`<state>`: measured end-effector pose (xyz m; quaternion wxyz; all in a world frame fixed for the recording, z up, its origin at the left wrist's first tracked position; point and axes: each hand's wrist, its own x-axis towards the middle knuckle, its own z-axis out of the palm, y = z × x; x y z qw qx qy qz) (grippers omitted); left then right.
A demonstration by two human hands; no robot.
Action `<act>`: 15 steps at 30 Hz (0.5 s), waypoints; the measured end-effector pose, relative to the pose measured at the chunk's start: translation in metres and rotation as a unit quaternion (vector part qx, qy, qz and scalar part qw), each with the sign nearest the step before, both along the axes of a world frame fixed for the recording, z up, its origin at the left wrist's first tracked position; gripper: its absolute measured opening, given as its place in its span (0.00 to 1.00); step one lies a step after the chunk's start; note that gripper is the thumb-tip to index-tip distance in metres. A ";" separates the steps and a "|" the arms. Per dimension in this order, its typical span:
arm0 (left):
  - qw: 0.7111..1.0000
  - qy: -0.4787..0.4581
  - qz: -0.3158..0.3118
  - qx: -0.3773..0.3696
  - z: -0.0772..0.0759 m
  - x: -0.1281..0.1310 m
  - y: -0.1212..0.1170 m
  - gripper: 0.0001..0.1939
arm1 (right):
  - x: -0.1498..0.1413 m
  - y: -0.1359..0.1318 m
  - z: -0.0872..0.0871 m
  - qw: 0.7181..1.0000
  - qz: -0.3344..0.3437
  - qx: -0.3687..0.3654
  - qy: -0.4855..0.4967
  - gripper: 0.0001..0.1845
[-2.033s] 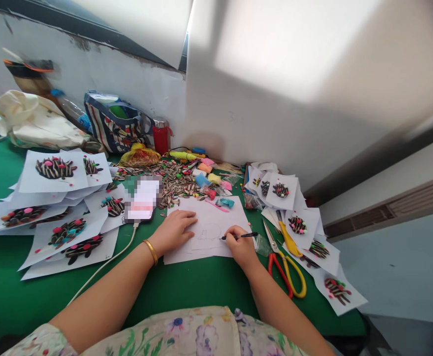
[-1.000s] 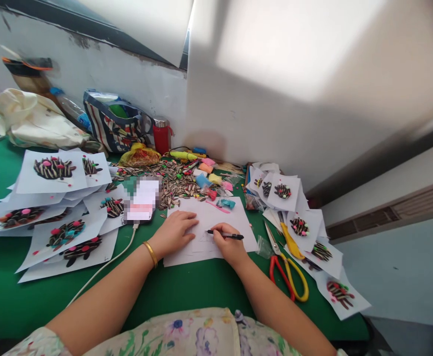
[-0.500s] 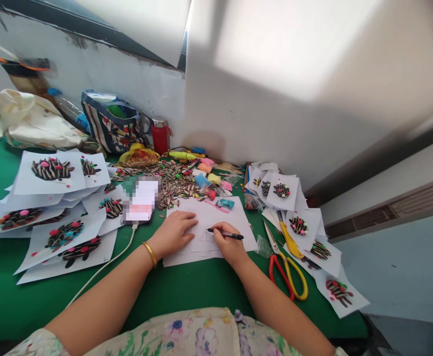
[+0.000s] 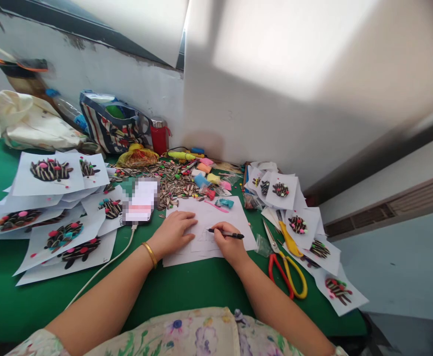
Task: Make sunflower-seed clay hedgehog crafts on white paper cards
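A black pen is gripped in my right hand, its tip against a small white sheet that bears thin drawn lines. My left hand lies flat on the paper to the left of the drawing, fingers stretched out and holding nothing. Beneath the small sheet is a larger white paper. On its far part lie a pink strip and a crumpled teal packet.
Sunflower seeds and coloured clay lumps spread behind the paper. A phone on a white cable lies left. Scissors and a yellow-handled tool lie right. Seed-decorated cards stack at left, more cards at right.
The pen and my right hand have barely moved over the small sheet. My left hand stays in place. The whole view has shifted very slightly.
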<state>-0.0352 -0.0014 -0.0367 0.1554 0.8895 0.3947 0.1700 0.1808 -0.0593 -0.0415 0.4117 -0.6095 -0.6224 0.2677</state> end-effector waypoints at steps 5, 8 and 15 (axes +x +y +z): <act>1.000 -0.003 0.001 -0.002 0.000 0.000 0.000 0.23 | -0.001 -0.001 0.001 1.000 0.010 0.004 -0.017 0.09; 1.000 -0.007 0.000 -0.001 0.000 0.000 0.000 0.23 | -0.001 -0.001 0.000 1.000 0.004 0.010 -0.020 0.08; 1.000 -0.006 0.002 0.000 -0.001 0.000 0.000 0.22 | 0.000 -0.001 0.001 0.999 -0.007 0.026 -0.022 0.10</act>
